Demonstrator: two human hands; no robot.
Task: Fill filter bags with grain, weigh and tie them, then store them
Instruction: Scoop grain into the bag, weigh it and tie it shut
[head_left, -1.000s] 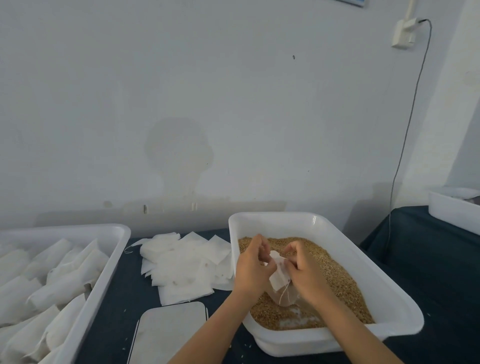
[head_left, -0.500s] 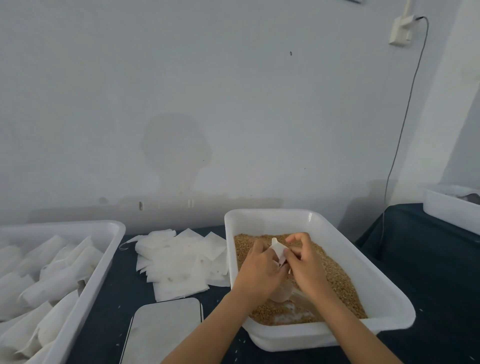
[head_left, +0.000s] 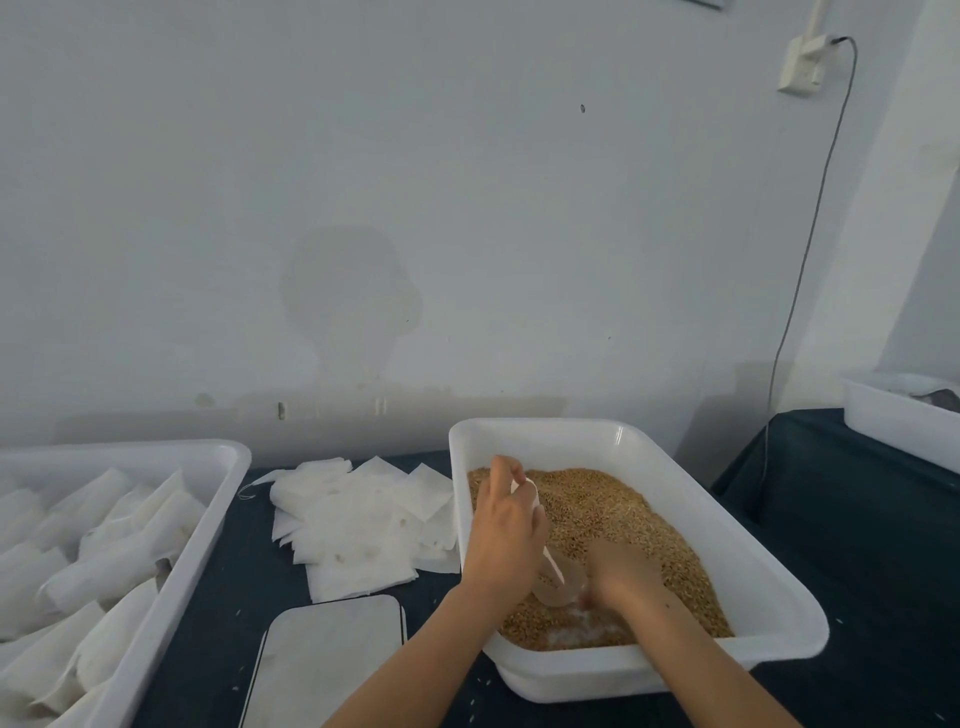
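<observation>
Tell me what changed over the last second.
The right hand let go of the filter bag top and dropped into the grain. The left hand keeps holding the bag, now lower in the tub. The empty bags and scale stayed put.

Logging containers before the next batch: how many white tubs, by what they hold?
Grain tub: 1
Filled-bag tub: 1
Far-right tub, contents unclear: 1
Total: 3
</observation>
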